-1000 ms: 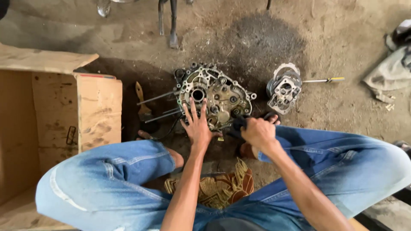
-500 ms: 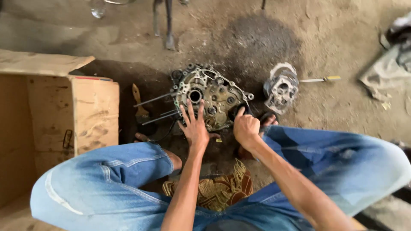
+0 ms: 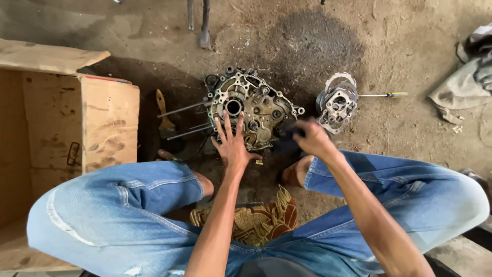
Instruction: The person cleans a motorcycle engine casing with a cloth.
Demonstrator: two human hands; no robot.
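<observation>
- Nearest to the camera, two bent knees in blue jeans (image 3: 128,205) are seen, and both forearms reach forward between them toward the floor.
- The left hand (image 3: 231,146) is laid flat and open, with the fingers spread, on the near edge of the engine crankcase (image 3: 253,107); nothing is gripped by it, it only presses on the metal.
- The right hand (image 3: 313,139) is held just to the right of the left one, at the near right corner of the crankcase. It is partly closed around something dark, perhaps a rag or a small tool, but this part is blurred and what it is cannot be told.
- The crankcase lies directly ahead of both hands on the dirt floor. Its long axis runs from left to right, and thin steel studs (image 3: 187,109) stick out of its left side, pointing away to the left of the left hand.
- The left hand is the nearer one to the round bearing hole in the case; the right hand is the nearer one to the case's right end.
- Beyond the right hand and a little to its right, a smaller cylinder part (image 3: 336,102) stands apart from the crankcase, with a screwdriver (image 3: 384,95) lying just behind it.
- To the far left of the left hand, a paintbrush (image 3: 164,114) and an open cardboard box (image 3: 66,118) are seen.
</observation>
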